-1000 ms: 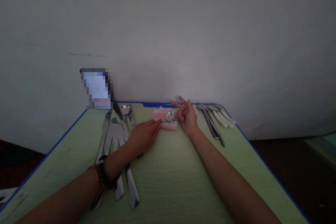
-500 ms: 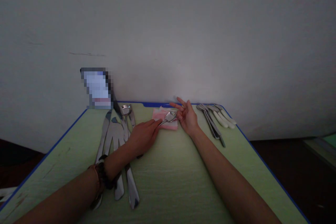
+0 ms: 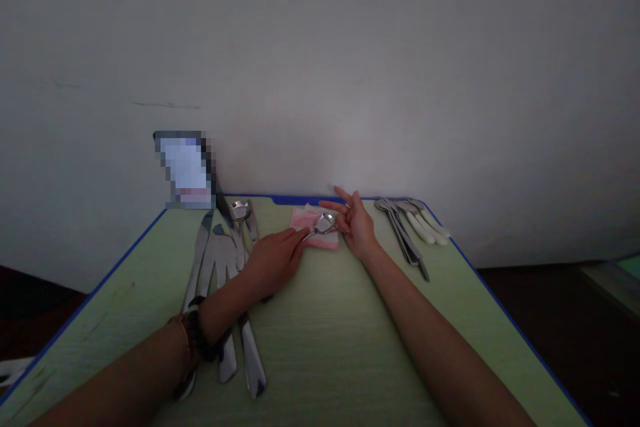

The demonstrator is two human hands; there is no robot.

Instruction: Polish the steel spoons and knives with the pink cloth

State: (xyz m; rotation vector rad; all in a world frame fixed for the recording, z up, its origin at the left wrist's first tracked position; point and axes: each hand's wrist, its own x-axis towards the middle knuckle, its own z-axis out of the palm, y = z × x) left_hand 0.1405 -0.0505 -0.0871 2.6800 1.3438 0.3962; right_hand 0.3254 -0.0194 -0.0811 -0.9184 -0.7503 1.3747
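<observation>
My left hand point(image 3: 276, 261) is closed on the handle of a shiny metal spoon point(image 3: 326, 221). The spoon's bowl points up and right, over a folded pink and white cloth point(image 3: 303, 216) at the table's far side. Just right of the bowl is my right hand point(image 3: 356, 227), with two fingers stretched out to the left and the others bent near the spoon's tip. Whether those bent fingers touch the spoon, I cannot tell. Beneath and beside my left forearm lie large metal knives and forks point(image 3: 220, 250), partly covered by the arm.
Several metal spoons point(image 3: 400, 230) lie in a bundle at the far right, beside cutlery with white handles point(image 3: 423, 227). Another spoon point(image 3: 240, 210) lies at the back left. A blurred phone point(image 3: 186, 170) leans against the wall behind the blue-edged green table point(image 3: 320, 347).
The spoon's bowl is turned slightly and shows more of its face. My right hand has shifted a little to the left. My left hand stays about where it was.
</observation>
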